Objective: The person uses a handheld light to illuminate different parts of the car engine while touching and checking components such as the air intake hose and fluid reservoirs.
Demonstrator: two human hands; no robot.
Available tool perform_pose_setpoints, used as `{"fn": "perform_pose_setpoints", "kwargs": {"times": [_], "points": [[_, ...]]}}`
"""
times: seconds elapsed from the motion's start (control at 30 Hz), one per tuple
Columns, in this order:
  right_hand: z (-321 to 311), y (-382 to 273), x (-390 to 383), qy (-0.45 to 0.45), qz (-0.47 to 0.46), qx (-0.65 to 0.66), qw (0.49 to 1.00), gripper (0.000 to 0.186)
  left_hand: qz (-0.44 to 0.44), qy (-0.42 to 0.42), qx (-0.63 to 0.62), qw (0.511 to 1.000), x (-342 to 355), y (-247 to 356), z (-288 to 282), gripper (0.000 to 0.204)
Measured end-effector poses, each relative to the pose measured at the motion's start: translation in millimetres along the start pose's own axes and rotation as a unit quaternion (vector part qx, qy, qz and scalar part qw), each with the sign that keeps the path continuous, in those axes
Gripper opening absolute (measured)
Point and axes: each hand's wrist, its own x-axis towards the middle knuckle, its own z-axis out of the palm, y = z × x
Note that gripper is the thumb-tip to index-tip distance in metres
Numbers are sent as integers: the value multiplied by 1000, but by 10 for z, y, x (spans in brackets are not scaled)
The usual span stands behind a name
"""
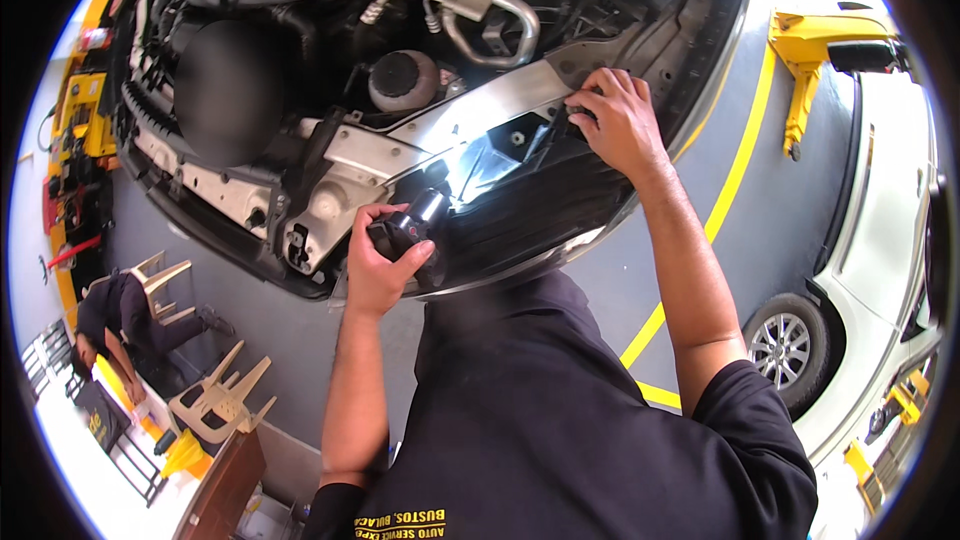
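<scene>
My left hand grips a black flashlight whose lit head points up into the open engine bay of a car. Its beam makes a bright patch on the silver body panel and the dark cavity beside it. My right hand reaches over the front corner of the car, fingers curled on a small black part at the edge of that cavity. A round-capped reservoir and bent metal pipes lie further in the bay.
A white car stands at the right beyond a yellow floor line, with a yellow lift arm above it. At lower left a person bends near plastic chairs. Red and yellow equipment lines the left.
</scene>
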Motion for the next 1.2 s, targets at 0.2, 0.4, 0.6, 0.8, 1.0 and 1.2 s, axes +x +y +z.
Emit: {"fn": "perform_pose_setpoints", "kwargs": {"times": [0.2,0.4,0.6,0.8,1.0,1.2], "points": [[72,-227,-61,59,-13,69,996,11,17,88,-43,995,-184,-91,88,60],[89,-1415,-333,-179,-8,398,900,66,23,122,-87,988,-105,-88,329,62],[483,-2034,-371,-75,36,404,911,104,103,124,-56,985,156,-233,380,63],[677,-2495,-51,66,51,244,966,98,103,29,-120,987,271,-231,-99,58],[898,-3080,178,88,70,146,983,91,83,-19,-100,991,314,-252,-856,58],[989,-3602,361,29,144,102,984,86,112,-148,-62,981,424,-312,-1568,69]]}}
